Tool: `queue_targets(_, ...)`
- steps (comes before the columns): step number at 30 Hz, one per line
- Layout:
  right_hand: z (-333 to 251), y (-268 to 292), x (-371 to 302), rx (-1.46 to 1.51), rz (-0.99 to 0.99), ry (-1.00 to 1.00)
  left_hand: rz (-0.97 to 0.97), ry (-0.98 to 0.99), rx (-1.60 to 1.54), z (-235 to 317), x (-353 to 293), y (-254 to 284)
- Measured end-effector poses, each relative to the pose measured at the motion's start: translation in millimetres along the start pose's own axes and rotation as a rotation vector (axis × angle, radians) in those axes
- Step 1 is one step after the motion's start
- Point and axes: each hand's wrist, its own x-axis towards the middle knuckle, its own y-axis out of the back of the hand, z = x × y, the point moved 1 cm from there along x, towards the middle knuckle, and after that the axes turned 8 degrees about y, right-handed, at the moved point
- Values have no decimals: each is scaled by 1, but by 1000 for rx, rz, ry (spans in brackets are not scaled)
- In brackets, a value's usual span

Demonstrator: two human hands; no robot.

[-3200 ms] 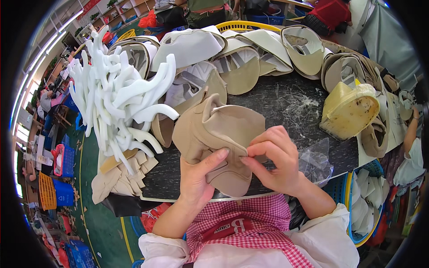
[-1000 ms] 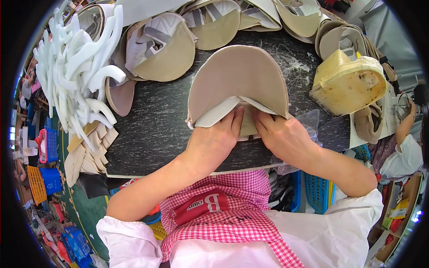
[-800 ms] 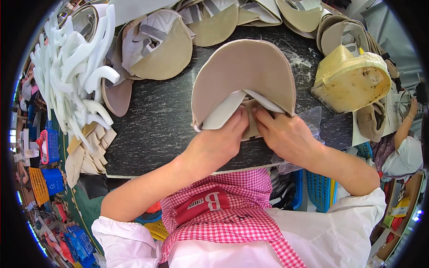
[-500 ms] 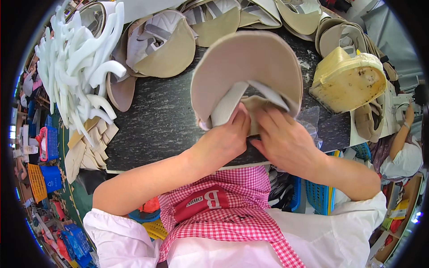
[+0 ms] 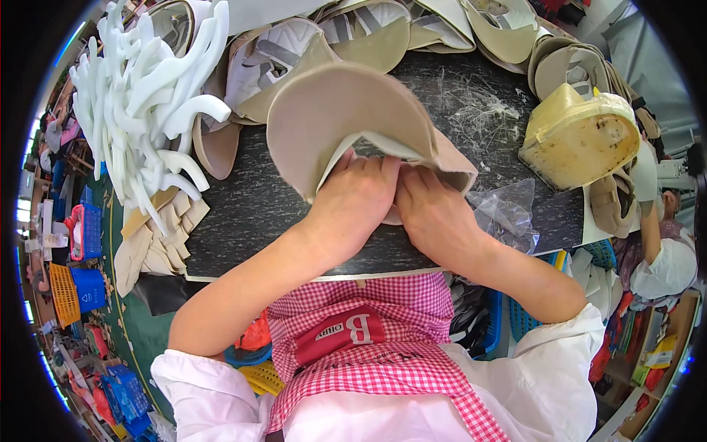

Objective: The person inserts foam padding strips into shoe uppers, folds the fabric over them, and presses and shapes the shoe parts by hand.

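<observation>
A beige cap (image 5: pixel 353 110) is held up over the dark table, tilted with its broad curved brim facing me. My left hand (image 5: pixel 355 193) is closed on the cap's inner band, fingertips tucked inside the opening. Right beside it, my right hand (image 5: pixel 434 214) grips the cap's edge, its fingertips also hidden inside. A white inner strip shows along the opening above my left fingers. The crown's fabric sticks out to the right, past my right hand.
Several similar caps (image 5: pixel 368 44) line the table's far edge. White curved foam strips (image 5: pixel 147 110) are heaped at left, above beige fabric pieces (image 5: pixel 166 239). At right stand a yellowish glue-stained container (image 5: pixel 582 140) and a clear plastic bag (image 5: pixel 508 214). A co-worker's sleeve (image 5: pixel 663 269) shows far right.
The cap has turned and tilted to the left in my hands, uncovering more table behind it. My left hand has shifted left and up; my right forearm has swung inward.
</observation>
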Motion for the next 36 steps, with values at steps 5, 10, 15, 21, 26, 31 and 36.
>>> queue_targets(5,9,16,3,244,72,-62,132,41,36,-18,-13,2)
queue_targets(10,9,19,-1,129,33,80,100,0,-86,-25,-31,-6)
queue_targets(15,7,12,1,104,45,86,30,-61,63,-14,-31,4)
queue_targets(21,11,23,-12,224,12,149,48,-354,652,-10,-41,11)
queue_targets(26,-3,41,18,295,49,87,-159,-466,839,4,-35,21)
queue_targets(31,-3,19,9,157,-19,253,-7,20,96,-39,-49,41)
queue_targets(36,-1,26,35,286,-232,121,-29,-28,47,-56,-65,32)
